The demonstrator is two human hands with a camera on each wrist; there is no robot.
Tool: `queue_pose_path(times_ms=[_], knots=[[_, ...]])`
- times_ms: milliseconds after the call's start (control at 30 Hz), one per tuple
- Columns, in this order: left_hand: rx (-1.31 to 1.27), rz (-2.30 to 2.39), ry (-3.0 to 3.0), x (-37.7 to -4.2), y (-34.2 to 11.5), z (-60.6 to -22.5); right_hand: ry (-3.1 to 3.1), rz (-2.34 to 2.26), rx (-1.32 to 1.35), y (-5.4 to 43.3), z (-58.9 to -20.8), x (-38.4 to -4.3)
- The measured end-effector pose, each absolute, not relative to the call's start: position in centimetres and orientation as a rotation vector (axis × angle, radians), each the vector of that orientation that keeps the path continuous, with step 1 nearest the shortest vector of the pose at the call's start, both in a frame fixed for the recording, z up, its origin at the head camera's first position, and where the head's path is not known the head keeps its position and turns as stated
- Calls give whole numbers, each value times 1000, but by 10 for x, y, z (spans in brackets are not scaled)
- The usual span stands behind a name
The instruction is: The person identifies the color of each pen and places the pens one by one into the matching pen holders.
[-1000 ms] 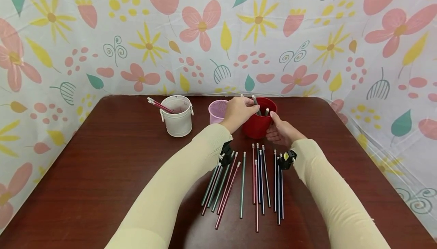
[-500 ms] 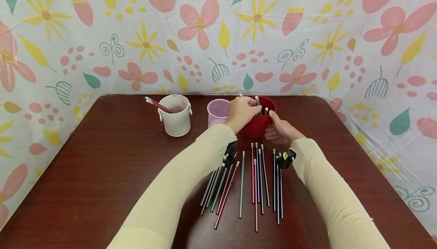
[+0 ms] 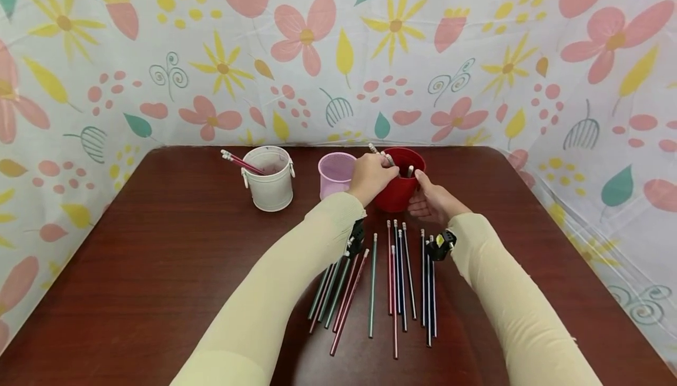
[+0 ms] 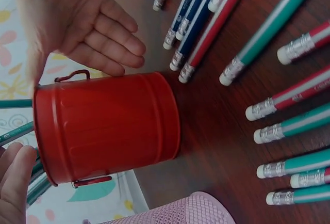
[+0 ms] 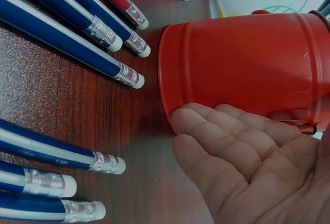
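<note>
Toward the back of the table stands a red bucket with small side handles. My left hand is at its rim, fingers pinching green pencils whose eraser ends stick up past the fingertips. Other green pencils lean out of the bucket's mouth. On the other side, my right hand rests against the bucket with its thumb at the rim. Its fingers lie straight along the red wall, seen in the right wrist view.
Left of the bucket is a pink mesh cup, partly behind the left hand. Farther left, a white bucket holds red pencils. Several green, red and blue pencils lie in front on the brown table. A patterned cloth hangs behind.
The pencils in my left fingers have tipped to the left, their eraser ends now lower and closer to the hand. My right hand stays at the red bucket.
</note>
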State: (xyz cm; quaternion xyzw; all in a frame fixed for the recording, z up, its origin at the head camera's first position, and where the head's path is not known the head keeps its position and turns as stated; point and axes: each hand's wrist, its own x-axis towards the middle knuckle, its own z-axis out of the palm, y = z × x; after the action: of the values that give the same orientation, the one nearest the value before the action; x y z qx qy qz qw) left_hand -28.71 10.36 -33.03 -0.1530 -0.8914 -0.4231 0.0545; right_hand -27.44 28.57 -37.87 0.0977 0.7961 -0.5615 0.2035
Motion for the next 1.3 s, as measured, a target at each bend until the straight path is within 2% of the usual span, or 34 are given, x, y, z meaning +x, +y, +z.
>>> queue_pose_path(times_ms=[300,533,667,900,1100,1300], knots=[[-550,-1165,-2818,-289,100,-332,2204,-1562,269,284,-378,-274],[-598,-1179,-3009,-284,77,-331,2186,-1553,223,286,-376,-278],[-672,-1052,-3231,-279,55,-343,2177,-1545,177,289,-376,-279],[-540,-1037,-3527,-270,26,-368,2162,-1492,131,295,-376,-282],[-577,-808,-3612,-262,14,-381,2105,-1468,75,298,-379,-287],[-568,-805,-3618,-259,12,-389,2073,-1485,77,302,-376,-289]])
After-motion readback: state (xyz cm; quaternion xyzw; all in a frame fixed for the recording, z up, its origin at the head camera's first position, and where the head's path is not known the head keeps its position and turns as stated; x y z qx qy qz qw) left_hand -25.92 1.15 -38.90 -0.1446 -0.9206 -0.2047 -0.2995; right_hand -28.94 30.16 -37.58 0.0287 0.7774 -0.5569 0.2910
